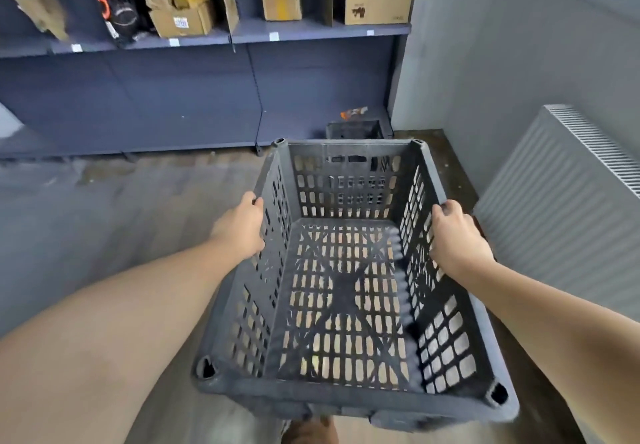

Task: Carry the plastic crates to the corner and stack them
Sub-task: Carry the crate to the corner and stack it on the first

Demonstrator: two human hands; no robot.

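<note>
I hold an empty dark grey plastic crate (pixel 346 291) with slotted walls in front of me, above the floor. My left hand (pixel 240 227) grips its left wall from outside, fingers curled over the rim. My right hand (pixel 455 237) grips the right wall the same way. A second dark crate (pixel 353 130) stands on the floor in the corner ahead, partly hidden behind the far rim of the one I carry.
Dark blue shelving (pixel 207 97) with cardboard boxes (pixel 379 0) and a black bag (pixel 119 7) runs along the back wall. A white radiator (pixel 568 201) hangs on the right wall. An orange wrapper (pixel 353 112) lies by the corner crate. Wood-look floor (pixel 121 208) stretches left.
</note>
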